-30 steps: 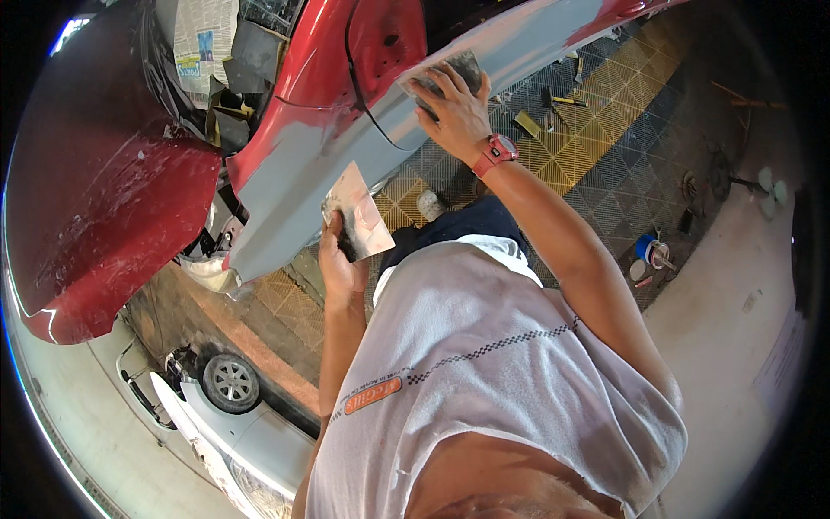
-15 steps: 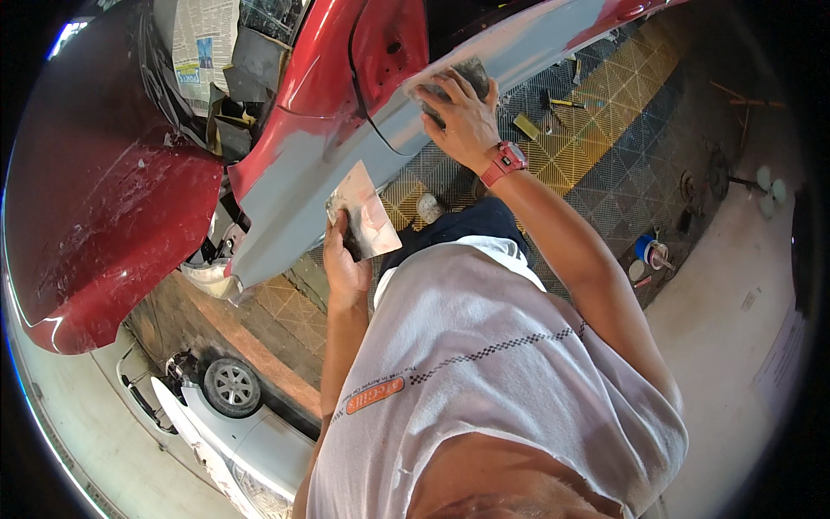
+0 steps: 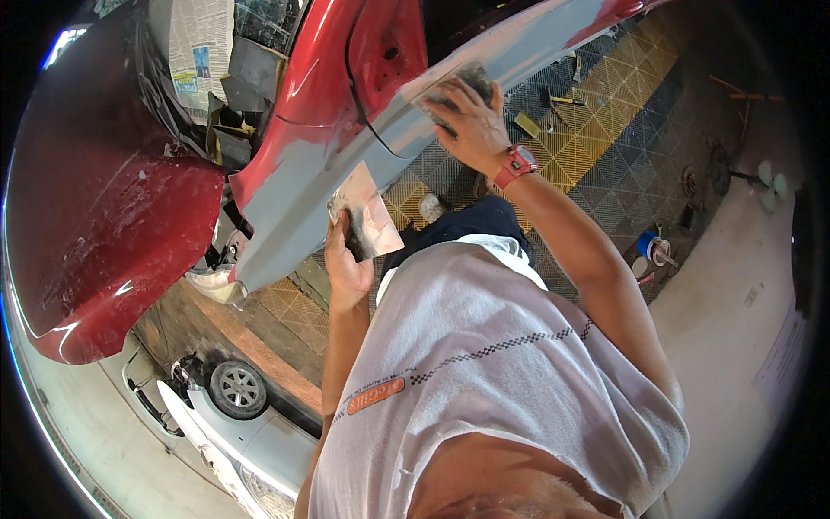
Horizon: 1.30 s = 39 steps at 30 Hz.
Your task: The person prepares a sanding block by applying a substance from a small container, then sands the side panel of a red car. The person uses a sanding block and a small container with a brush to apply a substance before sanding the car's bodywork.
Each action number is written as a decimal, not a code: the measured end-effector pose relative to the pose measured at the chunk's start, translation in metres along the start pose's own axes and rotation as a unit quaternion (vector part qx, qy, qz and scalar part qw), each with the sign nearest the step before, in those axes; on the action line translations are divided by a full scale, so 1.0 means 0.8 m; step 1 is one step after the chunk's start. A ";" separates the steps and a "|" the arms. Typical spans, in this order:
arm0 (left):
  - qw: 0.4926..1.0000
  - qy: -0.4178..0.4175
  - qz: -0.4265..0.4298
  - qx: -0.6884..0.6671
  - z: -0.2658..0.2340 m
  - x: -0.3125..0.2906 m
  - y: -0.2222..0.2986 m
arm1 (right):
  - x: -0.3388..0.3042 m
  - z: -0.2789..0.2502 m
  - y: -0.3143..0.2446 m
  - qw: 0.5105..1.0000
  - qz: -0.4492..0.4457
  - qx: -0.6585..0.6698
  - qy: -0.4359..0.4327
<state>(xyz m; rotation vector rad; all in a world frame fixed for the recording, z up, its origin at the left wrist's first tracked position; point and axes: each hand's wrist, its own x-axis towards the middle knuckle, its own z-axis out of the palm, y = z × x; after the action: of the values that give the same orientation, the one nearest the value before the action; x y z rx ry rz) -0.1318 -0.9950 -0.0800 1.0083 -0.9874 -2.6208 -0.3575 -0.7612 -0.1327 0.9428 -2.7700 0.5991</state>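
My left hand is closed round the edge of a thin, pale rectangular board, tilted, with dark and pinkish smears on its face. Close to it runs the car's grey-primed lower side panel. Farther up that panel, my right hand, with a red watch on its wrist, holds a dark flat piece against the surface. My fingers are slightly spread over it and cover much of it, so its kind cannot be made out. Pinkish patches show on the grey around it.
A red body panel stands out at the left, beside newspaper and dark masking sheets. On the grid-tiled floor lie a yellow-green block and a yellow-handled tool. A blue-and-white tub is at the right. A white car stands lower left.
My right hand has slid a little to the right and nearer along the panel with the dark piece. My left hand and the board have barely moved.
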 end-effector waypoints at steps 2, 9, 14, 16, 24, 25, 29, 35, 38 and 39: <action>1.000 0.006 0.003 0.003 -0.001 0.003 -0.001 | 0.000 -0.004 0.019 1.000 0.002 -0.004 0.010; 0.999 0.031 -0.011 0.001 0.003 0.008 -0.003 | 0.020 0.004 0.048 0.999 -0.018 -0.015 0.030; 1.000 0.016 -0.005 0.012 0.009 0.009 -0.001 | 0.018 0.020 0.054 0.999 -0.023 -0.016 0.020; 1.000 0.014 -0.005 0.009 0.009 0.009 -0.001 | 0.009 0.019 0.058 1.000 -0.025 -0.017 0.001; 1.000 0.025 -0.007 0.007 0.008 0.011 -0.002 | 0.019 -0.004 0.050 0.999 -0.025 -0.018 0.017; 1.000 0.024 -0.007 0.015 0.009 0.011 -0.002 | 0.024 -0.004 0.047 0.999 -0.025 -0.020 0.015; 1.000 0.019 -0.005 0.024 0.012 0.013 -0.003 | 0.025 0.000 0.040 1.000 -0.016 -0.022 0.009; 1.000 0.023 -0.006 0.008 0.004 0.015 -0.004 | 0.007 0.001 0.035 0.999 -0.021 -0.029 -0.028; 1.000 0.015 -0.004 0.004 0.003 0.015 -0.004 | -0.001 -0.010 0.040 0.999 -0.022 -0.003 -0.028; 1.000 0.012 -0.007 0.003 0.003 0.015 -0.004 | 0.002 -0.012 0.041 1.000 -0.021 -0.003 -0.017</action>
<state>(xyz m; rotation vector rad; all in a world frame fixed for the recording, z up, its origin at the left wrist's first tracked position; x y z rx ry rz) -0.1422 -0.9957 -0.0871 1.0484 -0.9879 -2.6123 -0.3788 -0.7345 -0.1342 1.0161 -2.7715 0.5731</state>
